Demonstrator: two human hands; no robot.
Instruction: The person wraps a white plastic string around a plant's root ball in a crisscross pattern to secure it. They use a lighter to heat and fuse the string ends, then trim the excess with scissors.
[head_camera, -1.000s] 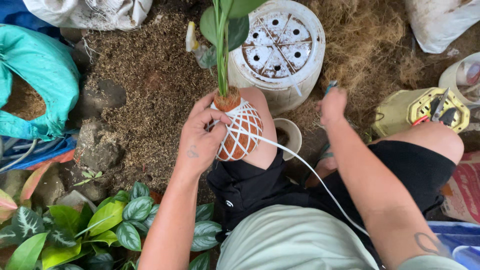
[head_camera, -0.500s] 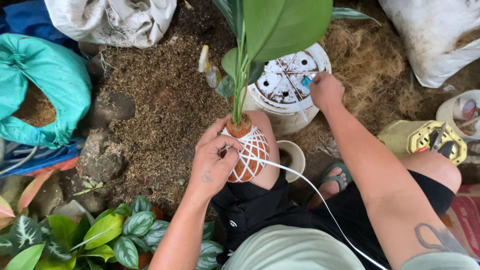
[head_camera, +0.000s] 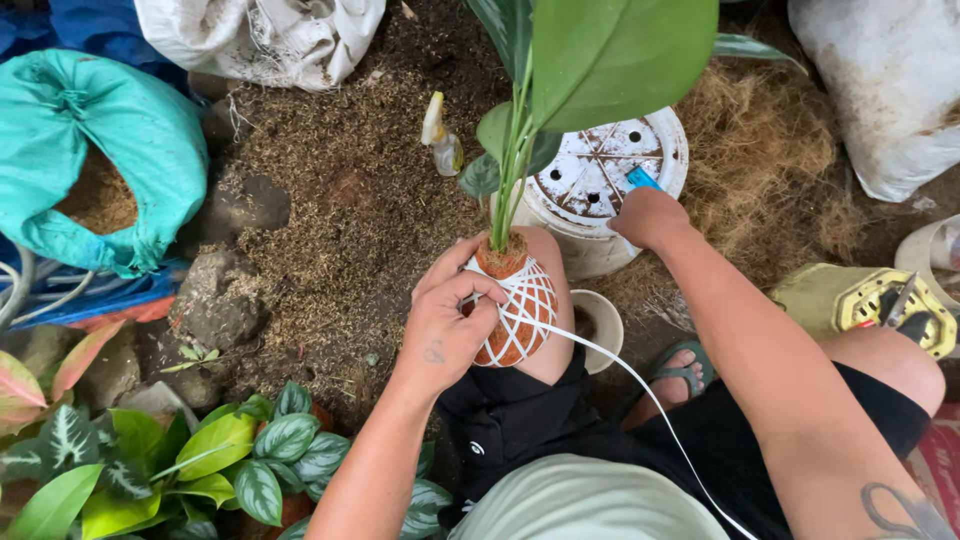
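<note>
My left hand (head_camera: 450, 325) cups the root ball (head_camera: 512, 305), thumb and fingers closed round its side, pressing it against my knee so it sits upright. White cord (head_camera: 600, 352) criss-crosses the brown ball in a net, and one loose strand runs from it down across my lap toward me. My right hand (head_camera: 650, 215) is out on the upturned white pot (head_camera: 610, 165) just behind the plant, fingers closed on a small blue thing (head_camera: 643, 178) that I judge to be a cutter, though little of it shows. The ball looks light but crumbly, a packed fibre mass that would shed or dent if squeezed hard, so I judge the cord-wrapped sides to be the place to hold, with a broad palm and not fingertips. The stems (head_camera: 510, 170) rising from its top are thin and the leaves (head_camera: 610, 55) broad and top-heavy, so they would snap or tip the ball if grabbed. Around me lie loose coir on the ground (head_camera: 340, 190), a teal sack (head_camera: 110, 140) at left, white sacks (head_camera: 260, 35) beyond, a small spray bottle (head_camera: 440, 135), and variegated potted plants (head_camera: 180, 460) near my left elbow.
</note>
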